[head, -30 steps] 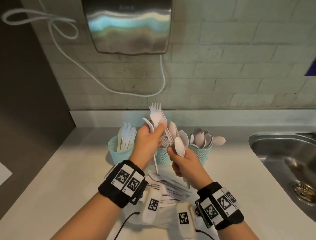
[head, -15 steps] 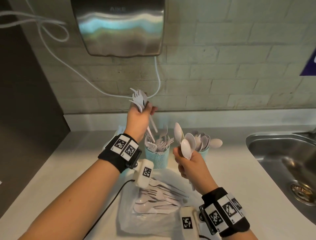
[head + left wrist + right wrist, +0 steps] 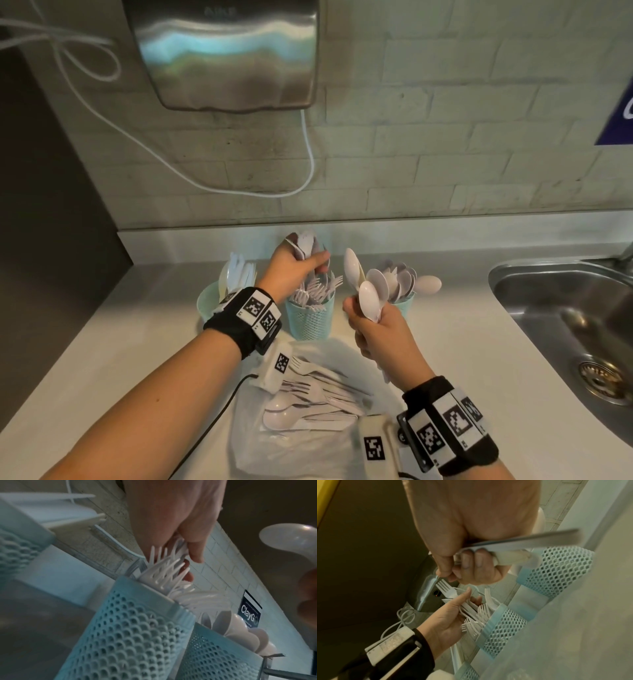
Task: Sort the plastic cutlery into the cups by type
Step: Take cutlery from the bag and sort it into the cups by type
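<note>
Three teal perforated cups stand in a row by the wall. The left cup (image 3: 207,301) holds white knives, the middle cup (image 3: 310,322) forks, the right cup (image 3: 404,303) spoons. My left hand (image 3: 296,267) grips a bunch of white forks (image 3: 303,243) and holds them down into the middle cup (image 3: 137,622); its fingers (image 3: 465,595) curl round their handles. My right hand (image 3: 373,325) grips a bunch of white spoons (image 3: 368,287) upright, just in front of the spoon cup. In the right wrist view its fingers (image 3: 476,563) wrap the spoon handles.
A clear plastic bag (image 3: 301,438) with loose white forks and spoons (image 3: 308,401) lies on the counter near me. A steel sink (image 3: 565,315) is at the right. A hand dryer (image 3: 226,51) with a white cable hangs on the tiled wall above the cups.
My left hand has come down from beside the wall with the forks, lowering them into the middle cup. The right hand has stayed near the spoon cup with its spoons.
</note>
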Motion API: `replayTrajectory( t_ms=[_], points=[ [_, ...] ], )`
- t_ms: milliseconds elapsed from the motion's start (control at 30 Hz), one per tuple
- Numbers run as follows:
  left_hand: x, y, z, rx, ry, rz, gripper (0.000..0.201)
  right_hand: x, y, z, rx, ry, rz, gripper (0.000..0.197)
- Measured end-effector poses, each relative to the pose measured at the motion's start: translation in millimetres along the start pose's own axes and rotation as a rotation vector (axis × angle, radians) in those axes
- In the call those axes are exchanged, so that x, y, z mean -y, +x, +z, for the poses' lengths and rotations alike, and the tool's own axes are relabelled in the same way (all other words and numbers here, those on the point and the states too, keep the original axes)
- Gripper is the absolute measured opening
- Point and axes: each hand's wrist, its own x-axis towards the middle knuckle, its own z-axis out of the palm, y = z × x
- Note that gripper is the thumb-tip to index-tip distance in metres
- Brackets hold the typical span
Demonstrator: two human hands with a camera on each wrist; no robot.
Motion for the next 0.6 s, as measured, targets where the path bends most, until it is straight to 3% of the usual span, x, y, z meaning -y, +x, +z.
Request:
replayTrajectory(
  t_ms=[167, 233, 333, 467, 533, 600],
  points=[
    [2.9, 2.6, -3.1, -0.103, 0.121, 0.065, 0.039, -2.5, -0.9, -0.1, 0.005, -0.001, 0.012, 0.017],
    [2.1, 2.6, -1.6, -0.129, 0.203, 0.099, 0.037, -2.7, -1.2, -0.3, 0.003, 0.003, 0.008, 0.017],
    [0.6, 1.1, 0.9, -0.097, 0.507, 0.07, 0.026, -2.9, -0.7, 0.3, 0.001, -0.001, 0.007, 0.017],
    [-1.1, 3.2, 4.2, -0.018, 0.878, 0.023, 0.035, -1.8, -0.6, 1.1, -0.001, -0.01, 0.008, 0.018],
    [-0.5, 6.4, 3.7, -0.028, 0.849, 0.009, 0.048, -0.3, -1.3, 0.7, 0.0, -0.007, 0.008, 0.018],
    [-0.6, 6.8, 3.4, -0.06, 0.582, 0.043, 0.068, 0.7, -1.7, -0.7, -0.001, -0.009, 0.003, 0.018]
  ],
)
